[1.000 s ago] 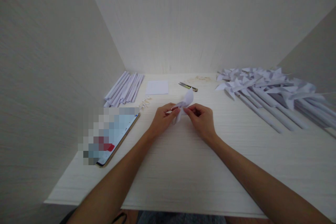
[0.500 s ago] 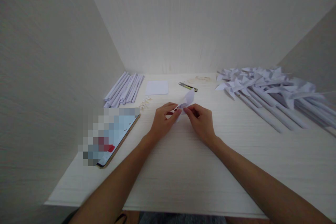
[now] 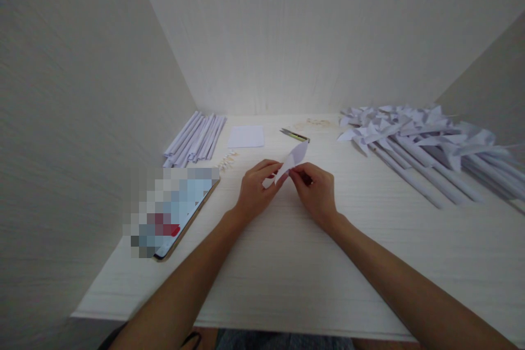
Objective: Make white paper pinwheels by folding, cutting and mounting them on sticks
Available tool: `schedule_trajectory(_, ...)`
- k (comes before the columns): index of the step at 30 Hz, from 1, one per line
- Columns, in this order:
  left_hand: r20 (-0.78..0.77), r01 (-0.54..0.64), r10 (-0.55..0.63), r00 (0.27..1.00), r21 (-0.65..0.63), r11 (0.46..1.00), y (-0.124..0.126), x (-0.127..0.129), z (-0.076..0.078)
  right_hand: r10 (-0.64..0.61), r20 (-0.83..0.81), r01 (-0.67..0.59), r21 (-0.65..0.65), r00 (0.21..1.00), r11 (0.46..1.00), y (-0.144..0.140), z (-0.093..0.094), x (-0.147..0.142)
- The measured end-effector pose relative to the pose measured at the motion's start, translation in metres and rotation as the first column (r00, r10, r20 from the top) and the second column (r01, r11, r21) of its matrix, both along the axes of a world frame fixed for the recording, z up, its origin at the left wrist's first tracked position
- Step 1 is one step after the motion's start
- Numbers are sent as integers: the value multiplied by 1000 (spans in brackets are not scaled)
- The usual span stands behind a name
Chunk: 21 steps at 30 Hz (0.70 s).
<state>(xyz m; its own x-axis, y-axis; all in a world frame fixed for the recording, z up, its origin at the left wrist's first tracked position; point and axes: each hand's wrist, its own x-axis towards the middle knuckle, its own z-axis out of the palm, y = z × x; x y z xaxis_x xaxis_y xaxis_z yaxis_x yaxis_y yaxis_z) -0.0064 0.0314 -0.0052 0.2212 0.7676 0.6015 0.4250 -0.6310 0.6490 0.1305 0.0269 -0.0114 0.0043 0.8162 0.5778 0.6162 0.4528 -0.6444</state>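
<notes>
Over the middle of the table, both hands pinch a folded piece of white paper (image 3: 296,156). One pointed flap of it stands up toward the back. My left hand (image 3: 259,186) grips its left side, with the thumb in front and the fingers behind. The thumb and index finger of my right hand (image 3: 315,188) are pinched together at its lower right edge, right beside the left thumb tip. Anything small between those fingertips is hidden. Just behind the paper lie green-and-black scissors or snips (image 3: 295,135), pointing left.
Rolled paper sticks (image 3: 194,139) and a square white paper stack (image 3: 246,136) lie back left. Small pale bits (image 3: 227,160) are near a phone (image 3: 188,219). Paper pinwheels on sticks (image 3: 410,136) pile up at right. Pale rings (image 3: 318,122) lie by the back wall.
The paper has turned between my fingers, so its flap now looks flatter and leans further right. Both hands stay almost in place, still pinching.
</notes>
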Motion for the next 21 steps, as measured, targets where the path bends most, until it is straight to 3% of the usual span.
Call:
schedule_trajectory(11, 45, -2, 6, 999, -97, 995, -1, 1, 1, 28, 3, -28, -31, 1000, 999, 1, 0, 0)
schedule_trajectory(21, 115, 11, 14, 993, -212, 977, 2, 1, -2, 122, -269, -159, -117, 955, 980, 4, -2, -2)
